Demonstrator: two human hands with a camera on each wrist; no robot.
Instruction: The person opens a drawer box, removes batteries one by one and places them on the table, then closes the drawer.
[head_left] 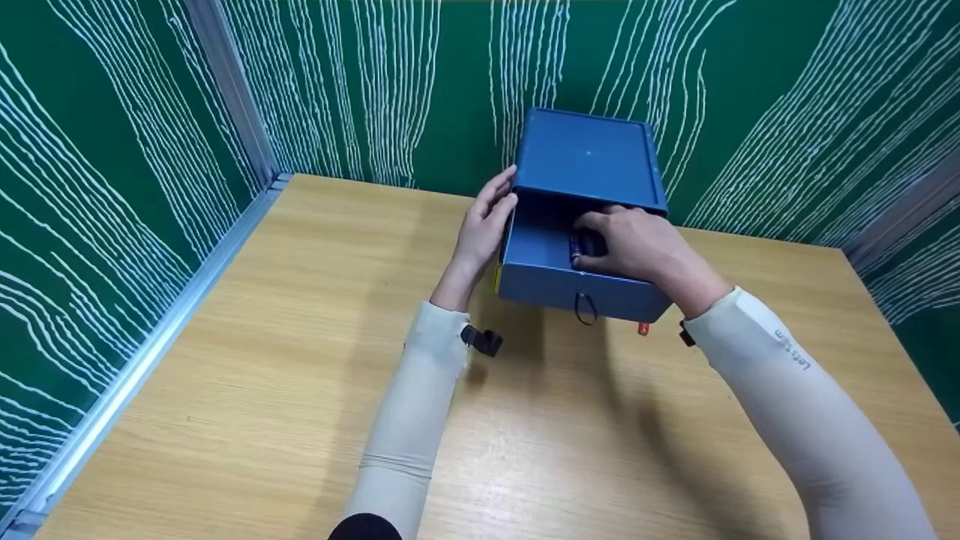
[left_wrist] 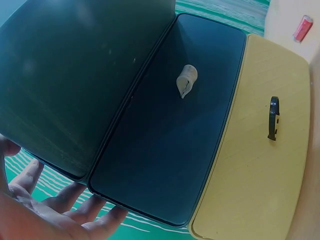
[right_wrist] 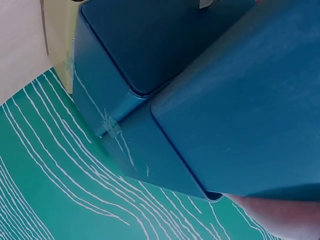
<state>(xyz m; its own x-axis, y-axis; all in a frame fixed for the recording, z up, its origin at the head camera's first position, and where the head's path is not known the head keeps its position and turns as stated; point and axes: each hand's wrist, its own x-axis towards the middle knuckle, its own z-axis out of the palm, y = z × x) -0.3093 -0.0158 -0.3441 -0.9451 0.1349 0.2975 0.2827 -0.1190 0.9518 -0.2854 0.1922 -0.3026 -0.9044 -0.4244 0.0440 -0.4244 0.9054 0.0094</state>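
Observation:
A blue drawer box (head_left: pixel 589 154) stands on the table, its top drawer (head_left: pixel 570 291) pulled out toward me. My left hand (head_left: pixel 484 225) rests along the box's left side with fingers extended; in the left wrist view its fingers (left_wrist: pixel 107 222) lie by the box edge. My right hand (head_left: pixel 637 244) reaches into the open drawer, thumb and fingers around a small dark object (head_left: pixel 576 247) with pale marks. The hand covers most of that object, so its kind is hidden. A dark loop handle (head_left: pixel 586 309) hangs on the drawer front.
Beside the box on the table lies a small red cylinder (head_left: pixel 643 328). Below the blue drawer sits a yellow drawer (left_wrist: pixel 250 165) with a black loop handle (left_wrist: pixel 273 118). Green walls (head_left: pixel 457 97) with white lines rise behind and at the sides of the wooden table (head_left: pixel 262 360).

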